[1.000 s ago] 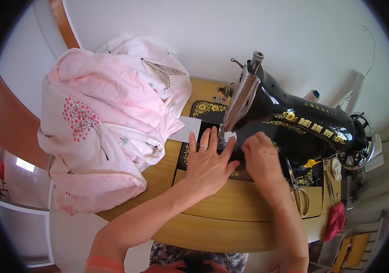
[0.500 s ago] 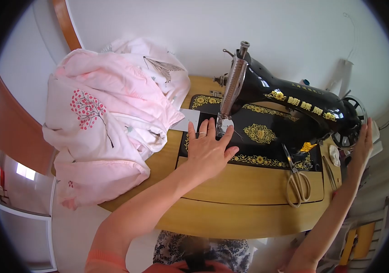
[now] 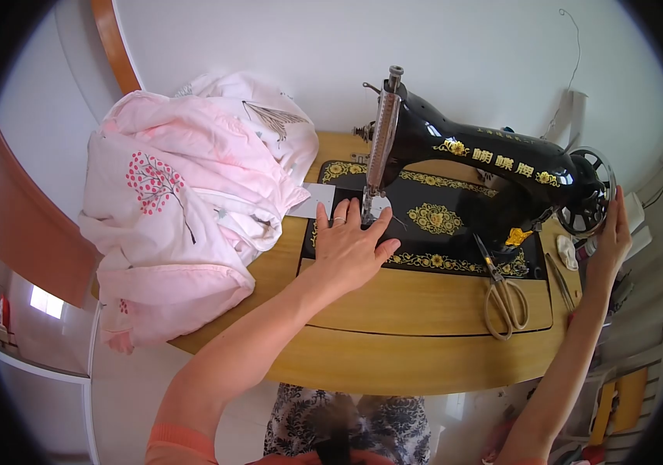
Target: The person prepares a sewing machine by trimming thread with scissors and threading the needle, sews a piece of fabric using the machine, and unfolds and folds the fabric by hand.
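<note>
Left hand (image 3: 345, 248): palm down near the centre of the frame, on the left end of the machine bed (image 3: 455, 198). Fingers extended, thumb held apart; not closed on anything visible. Fingertips lie just beside the presser foot (image 3: 368, 208), an arrangement that would suit steadying something flat at the needle area. Whatever lies beneath the palm is hidden; cannot tell whether anything is pressed there.

Right hand (image 3: 613, 236): at the right of the frame, against the outer rim of the handwheel (image 3: 604, 164). Fingers upright and close together, apparently laid along the rim rather than wrapped round it. This position probably allows the wheel to be turned or checked by hand. Thumb contact unclear.

Sewing machine (image 3: 479, 143): black with gold decoration, upright across the upper right of the table (image 3: 393, 364); needle end left, wheel right, so each hand attends to one end.

Cloth (image 3: 192, 163): pink and white, printed, heaped at the left, partly on the table and hanging over its edge. Its bulk lies clear of the presser foot, leaving that area accessible. A pale flat piece (image 3: 318, 200) lies between heap and bed; its nature is uncertain.

Scissors (image 3: 507, 298): right of centre, blades on the bed, handles toward the lower edge, presumably for easy reach.
</note>
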The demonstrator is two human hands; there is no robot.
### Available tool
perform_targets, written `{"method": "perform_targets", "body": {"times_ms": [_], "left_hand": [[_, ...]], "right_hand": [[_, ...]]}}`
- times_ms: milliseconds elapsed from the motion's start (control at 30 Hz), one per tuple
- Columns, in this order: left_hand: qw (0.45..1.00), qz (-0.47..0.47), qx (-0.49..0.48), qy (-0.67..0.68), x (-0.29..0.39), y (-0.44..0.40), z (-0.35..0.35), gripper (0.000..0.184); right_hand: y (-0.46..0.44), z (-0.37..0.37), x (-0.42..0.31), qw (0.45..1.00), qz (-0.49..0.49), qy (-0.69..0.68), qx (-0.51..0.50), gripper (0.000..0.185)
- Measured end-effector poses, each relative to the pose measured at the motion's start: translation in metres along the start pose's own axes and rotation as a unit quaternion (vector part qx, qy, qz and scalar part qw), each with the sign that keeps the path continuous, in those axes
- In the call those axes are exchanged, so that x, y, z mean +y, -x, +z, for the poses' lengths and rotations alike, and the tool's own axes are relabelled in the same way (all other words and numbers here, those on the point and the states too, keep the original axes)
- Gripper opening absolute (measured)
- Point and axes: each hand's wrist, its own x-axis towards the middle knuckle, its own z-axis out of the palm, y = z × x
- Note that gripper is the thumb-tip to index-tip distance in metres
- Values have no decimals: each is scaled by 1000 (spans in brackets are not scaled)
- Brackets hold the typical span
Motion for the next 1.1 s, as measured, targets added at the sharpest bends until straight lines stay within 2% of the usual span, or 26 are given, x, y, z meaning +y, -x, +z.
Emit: {"method": "perform_targets", "body": {"times_ms": [333, 633, 733, 933, 1100], "left_hand": [[1000, 0, -1, 5, 0, 0, -1, 54], [1000, -3, 0, 3, 1, 0, 0, 54], [1000, -1, -1, 3, 1, 0, -1, 53], [1000, 9, 4, 4, 1, 0, -1, 54], [1000, 9, 5, 7, 1, 1, -2, 55]], "right_hand": [[17, 6, 5, 997, -26, -73, 26, 34], [26, -6, 30, 998, -42, -52, 5, 38], [32, 2, 31, 989, -50, -139, 12, 39], [35, -3, 46, 988, -55, -143, -1, 40], [35, -1, 31, 992, -50, -113, -10, 41]]}}
